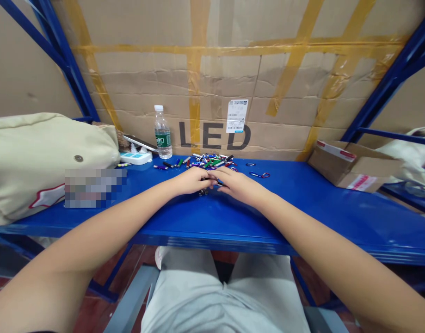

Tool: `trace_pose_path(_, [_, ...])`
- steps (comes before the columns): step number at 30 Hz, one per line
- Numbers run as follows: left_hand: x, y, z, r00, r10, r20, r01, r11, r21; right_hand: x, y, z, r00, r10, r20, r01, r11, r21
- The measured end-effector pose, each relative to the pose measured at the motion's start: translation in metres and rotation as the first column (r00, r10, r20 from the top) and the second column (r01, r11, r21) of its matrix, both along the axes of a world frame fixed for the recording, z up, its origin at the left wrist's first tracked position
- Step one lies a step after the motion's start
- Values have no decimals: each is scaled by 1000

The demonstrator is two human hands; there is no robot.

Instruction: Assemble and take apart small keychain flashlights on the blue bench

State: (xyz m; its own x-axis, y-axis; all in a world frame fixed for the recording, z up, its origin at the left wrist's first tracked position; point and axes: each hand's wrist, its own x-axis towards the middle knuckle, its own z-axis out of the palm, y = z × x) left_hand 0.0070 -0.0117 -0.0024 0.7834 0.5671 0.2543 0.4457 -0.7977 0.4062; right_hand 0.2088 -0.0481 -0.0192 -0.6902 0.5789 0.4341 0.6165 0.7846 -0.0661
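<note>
Blue desk [302, 212] beneath, left hand [192, 180] and right hand [240, 184] meet at a small dark piece [219, 183]; I can't tell either's grip, but bracing them together should steady it.

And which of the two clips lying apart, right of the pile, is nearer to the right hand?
The blue-and-red clip, beside the right hand; the other clip looks smaller and lies farther back, closer to the cardboard.
</note>
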Motion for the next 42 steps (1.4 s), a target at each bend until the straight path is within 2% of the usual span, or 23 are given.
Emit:
trace_pose_path(3, [2, 1, -3, 1000, 9, 18, -9, 999, -48, -1, -3, 0, 1000, -12, 20, 12, 999, 34])
trace_pose_path(8, [4, 6, -9, 999, -18, 49, 18, 1000, -9, -1, -6, 2, 999, -14, 37, 11, 997, 78])
trace_pose_path(13, [2, 4, -5, 990, -105, 92, 91, 986, 136, 2, -4, 7, 996, 42, -82, -41, 999, 17])
trace_pose_path(15, [1, 2, -3, 986, -117, 117, 98, 983, 155, 1, -4, 10, 987, 6, -161, -15, 998, -58])
trace_pose_path(18, [1, 0, -1, 981, -33, 191, 25, 999, 47, 2, -5, 16, 946, -91, -312, 40, 985, -168])
trace_pose_path(21, [1, 3, -1, 950, 81, 301, -52, 993, -105, 7, -6, 21, 910, -132, -394, 59, 979, -194])
trace_pose_path(24, [-1, 7, -2, 923, 109, 369, -47, 984, -172, 14, -7, 24, 938, -144, -317, 96, 982, -161])
trace_pose_path(29, [-2, 7, -1, 919, 92, 383, 6, 969, -247, 15, -6, 22, 981, -137, -137, 127, 989, -82])
trace_pose_path(33, [1, 3, -2, 902, 109, 418, 23, 954, -300, 11, -5, 16, 978, -148, -146, 143, 989, -44])
trace_pose_path(38, [6, -3, -3, 891, 135, 433, 49, 920, -389, 11, -6, 15, 956, -267, -119, 268, 963, -8])
trace_pose_path(42, [8, -5, -2, 896, 104, 431, 59, 936, -347, 9, -4, 14, 950, -249, -188, 249, 968, -28])
